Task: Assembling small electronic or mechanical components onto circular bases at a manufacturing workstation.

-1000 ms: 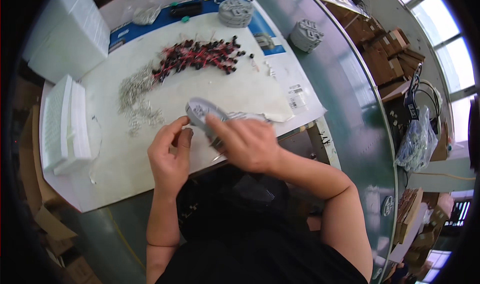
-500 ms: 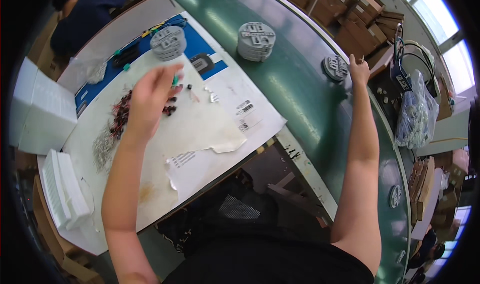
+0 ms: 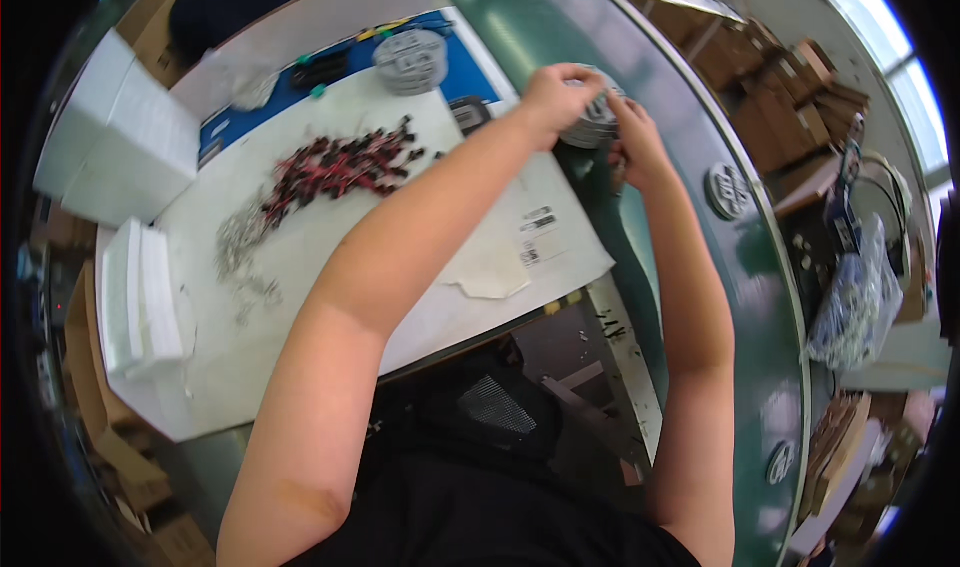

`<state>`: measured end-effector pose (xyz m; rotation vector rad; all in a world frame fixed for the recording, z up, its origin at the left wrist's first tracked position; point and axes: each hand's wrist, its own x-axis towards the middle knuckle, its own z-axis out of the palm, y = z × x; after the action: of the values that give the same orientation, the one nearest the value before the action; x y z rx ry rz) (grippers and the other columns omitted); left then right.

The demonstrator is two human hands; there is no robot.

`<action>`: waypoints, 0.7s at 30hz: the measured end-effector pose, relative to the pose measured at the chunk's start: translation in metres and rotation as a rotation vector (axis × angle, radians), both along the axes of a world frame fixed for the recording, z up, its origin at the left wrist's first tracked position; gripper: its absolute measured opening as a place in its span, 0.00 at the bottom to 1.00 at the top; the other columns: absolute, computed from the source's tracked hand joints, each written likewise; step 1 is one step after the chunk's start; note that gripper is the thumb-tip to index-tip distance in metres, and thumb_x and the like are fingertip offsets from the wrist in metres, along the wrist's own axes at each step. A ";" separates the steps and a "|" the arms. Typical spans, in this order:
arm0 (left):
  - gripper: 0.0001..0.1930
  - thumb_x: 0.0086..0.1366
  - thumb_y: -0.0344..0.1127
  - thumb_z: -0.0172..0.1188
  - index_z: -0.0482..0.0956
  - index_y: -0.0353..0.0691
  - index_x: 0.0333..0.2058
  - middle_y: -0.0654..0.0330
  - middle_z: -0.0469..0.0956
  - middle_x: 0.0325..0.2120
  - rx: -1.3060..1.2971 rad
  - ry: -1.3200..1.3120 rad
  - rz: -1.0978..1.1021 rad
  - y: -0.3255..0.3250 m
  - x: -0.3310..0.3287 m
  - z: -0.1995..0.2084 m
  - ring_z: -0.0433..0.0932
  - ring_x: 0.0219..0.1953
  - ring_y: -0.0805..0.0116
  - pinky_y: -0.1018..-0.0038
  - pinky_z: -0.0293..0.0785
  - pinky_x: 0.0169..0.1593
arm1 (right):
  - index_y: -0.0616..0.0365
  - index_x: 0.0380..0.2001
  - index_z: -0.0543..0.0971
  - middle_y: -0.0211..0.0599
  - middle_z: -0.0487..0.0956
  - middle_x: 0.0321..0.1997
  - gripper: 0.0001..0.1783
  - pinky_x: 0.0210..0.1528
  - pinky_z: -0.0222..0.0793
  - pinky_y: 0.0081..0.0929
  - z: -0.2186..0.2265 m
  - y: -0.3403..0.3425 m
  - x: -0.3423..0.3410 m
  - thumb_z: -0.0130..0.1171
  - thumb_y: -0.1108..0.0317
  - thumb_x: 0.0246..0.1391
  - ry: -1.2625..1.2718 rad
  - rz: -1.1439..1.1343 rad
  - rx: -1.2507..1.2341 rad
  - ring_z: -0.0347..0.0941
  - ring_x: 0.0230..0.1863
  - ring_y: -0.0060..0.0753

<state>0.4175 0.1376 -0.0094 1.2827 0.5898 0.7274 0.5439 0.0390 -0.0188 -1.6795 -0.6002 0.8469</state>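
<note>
A stack of grey round discs (image 3: pixel 588 135) with raised and cut-out shapes stands on the green surface, partly hidden by both hands. My left hand (image 3: pixel 556 99) reaches across to its left side, thumb and fingers curled on the top disc's edge. My right hand (image 3: pixel 640 145) is at the stack's right side, fingertips against the upper edge. Its lower fingers are curled around something small and dark that I cannot make out. Under my left forearm lies a pile of red-and-black wired parts (image 3: pixel 340 167) with thin silvery leads (image 3: pixel 245 235).
A second stack of grey discs (image 3: pixel 412 64) stands on the blue mat (image 3: pixel 222 137). Single grey discs lie on the green surface (image 3: pixel 690 237): one disc (image 3: pixel 728 190) right of my hand, another disc (image 3: pixel 780 462) nearer. White foam blocks (image 3: pixel 130 147) stand at left; a plastic bag (image 3: pixel 855 302) sits at right.
My left hand has moved from above the white worktop to the disc stack. My right hand has drawn back leftward from the far single disc to the same stack. The view has shifted.
</note>
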 end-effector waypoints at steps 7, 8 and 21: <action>0.13 0.69 0.42 0.71 0.86 0.38 0.42 0.66 0.79 0.35 0.237 0.032 0.456 -0.121 -0.120 0.018 0.74 0.36 0.73 0.75 0.72 0.46 | 0.54 0.67 0.73 0.21 0.74 0.33 0.33 0.20 0.58 0.17 0.039 -0.010 -0.057 0.65 0.50 0.66 0.053 0.420 -0.048 0.60 0.20 0.12; 0.12 0.70 0.40 0.70 0.85 0.37 0.42 0.66 0.79 0.36 0.206 -0.015 0.460 -0.132 -0.133 0.009 0.74 0.36 0.73 0.77 0.71 0.46 | 0.55 0.67 0.73 0.21 0.75 0.33 0.32 0.20 0.57 0.17 0.044 -0.011 -0.067 0.65 0.51 0.66 0.045 0.487 -0.081 0.60 0.20 0.12; 0.09 0.69 0.32 0.70 0.83 0.35 0.45 0.58 0.85 0.36 0.288 0.080 0.126 -0.198 -0.392 -0.012 0.84 0.27 0.73 0.75 0.80 0.33 | 0.66 0.43 0.88 0.29 0.82 0.27 0.19 0.26 0.63 0.19 0.008 -0.003 -0.063 0.68 0.57 0.65 -0.978 0.328 0.109 0.71 0.24 0.17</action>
<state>0.0252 -0.0607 -0.0217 1.5567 0.6516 0.8928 0.4811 0.0365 -0.0112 -1.8608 -1.5815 0.1367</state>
